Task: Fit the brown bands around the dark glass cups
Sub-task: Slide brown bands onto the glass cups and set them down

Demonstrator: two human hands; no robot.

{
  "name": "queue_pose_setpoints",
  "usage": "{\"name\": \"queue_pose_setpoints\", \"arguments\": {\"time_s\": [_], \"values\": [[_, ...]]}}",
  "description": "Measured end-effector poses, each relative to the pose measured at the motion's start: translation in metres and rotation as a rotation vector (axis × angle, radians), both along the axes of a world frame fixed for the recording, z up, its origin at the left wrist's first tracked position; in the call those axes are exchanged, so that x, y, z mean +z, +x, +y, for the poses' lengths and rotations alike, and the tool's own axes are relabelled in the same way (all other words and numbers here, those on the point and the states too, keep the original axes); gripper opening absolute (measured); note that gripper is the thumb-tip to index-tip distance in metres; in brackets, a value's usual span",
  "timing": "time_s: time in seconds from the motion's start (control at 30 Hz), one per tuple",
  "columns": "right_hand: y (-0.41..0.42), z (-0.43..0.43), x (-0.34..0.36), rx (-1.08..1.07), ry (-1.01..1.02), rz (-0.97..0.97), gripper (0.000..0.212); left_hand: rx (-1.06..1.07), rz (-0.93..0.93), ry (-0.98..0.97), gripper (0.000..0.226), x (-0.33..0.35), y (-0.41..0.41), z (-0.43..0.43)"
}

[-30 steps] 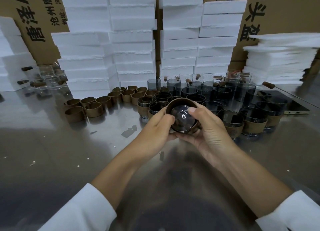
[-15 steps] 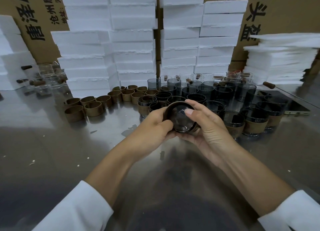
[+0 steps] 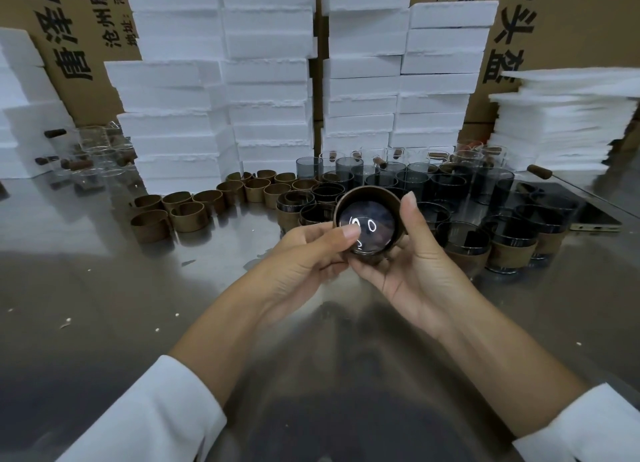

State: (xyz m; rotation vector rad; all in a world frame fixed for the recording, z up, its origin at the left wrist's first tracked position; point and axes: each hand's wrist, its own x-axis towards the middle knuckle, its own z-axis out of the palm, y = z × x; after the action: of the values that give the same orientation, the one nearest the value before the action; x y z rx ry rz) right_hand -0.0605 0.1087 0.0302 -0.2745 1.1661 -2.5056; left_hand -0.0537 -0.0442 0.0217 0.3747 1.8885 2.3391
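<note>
Both hands hold one dark glass cup [image 3: 375, 224] above the steel table, its round base turned toward me. A brown band [image 3: 367, 194] rings the cup. My left hand [image 3: 304, 254] grips it from the left, thumb pressed on the base. My right hand [image 3: 412, 254] cups it from the right and below, thumb up along the band's side. Loose brown bands [image 3: 188, 210] lie in a row at the left. Bare dark cups [image 3: 446, 184] stand behind, and banded cups [image 3: 512, 250] stand at the right.
Stacks of white foam blocks [image 3: 270, 81] and cardboard boxes wall off the back. Clear glasses [image 3: 93, 153] stand at far left. A thin foam sheet pile [image 3: 561, 122] sits at the right, with a phone [image 3: 595, 216] and a wooden-handled tool [image 3: 540, 171] below it.
The cup has tilted so its base faces me more squarely. My left thumb has slid onto the base, and my right thumb has straightened up beside the band.
</note>
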Motion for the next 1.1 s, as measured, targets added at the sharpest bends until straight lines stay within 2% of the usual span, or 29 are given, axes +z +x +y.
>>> {"name": "queue_pose_setpoints", "arguments": {"time_s": [0.07,0.17,0.33,0.4,0.6,0.97,1.1], "values": [[0.001,0.0,0.001,0.009,0.032,0.005,0.057,0.011,0.0,0.038,0.084,-0.002,0.001,-0.001],[0.001,0.002,0.004,0.017,0.097,0.057,0.043,0.023,-0.001,0.078,0.107,-0.004,0.003,-0.001],[0.004,0.002,0.005,0.044,0.067,0.028,0.04,0.053,0.039,0.054,0.122,-0.005,0.004,-0.001],[0.004,0.001,0.006,0.063,0.054,0.004,0.039,0.067,0.055,0.042,0.122,-0.006,0.003,-0.002],[0.003,0.002,0.005,0.11,-0.014,-0.029,0.039,0.08,0.12,0.04,0.097,-0.005,0.001,-0.003],[0.002,0.003,0.004,0.139,-0.118,-0.002,0.039,0.061,0.194,0.02,0.085,0.004,0.006,-0.002],[0.001,0.004,0.001,0.108,0.01,0.012,0.042,0.07,0.251,-0.019,0.081,0.008,0.008,-0.002]]}}
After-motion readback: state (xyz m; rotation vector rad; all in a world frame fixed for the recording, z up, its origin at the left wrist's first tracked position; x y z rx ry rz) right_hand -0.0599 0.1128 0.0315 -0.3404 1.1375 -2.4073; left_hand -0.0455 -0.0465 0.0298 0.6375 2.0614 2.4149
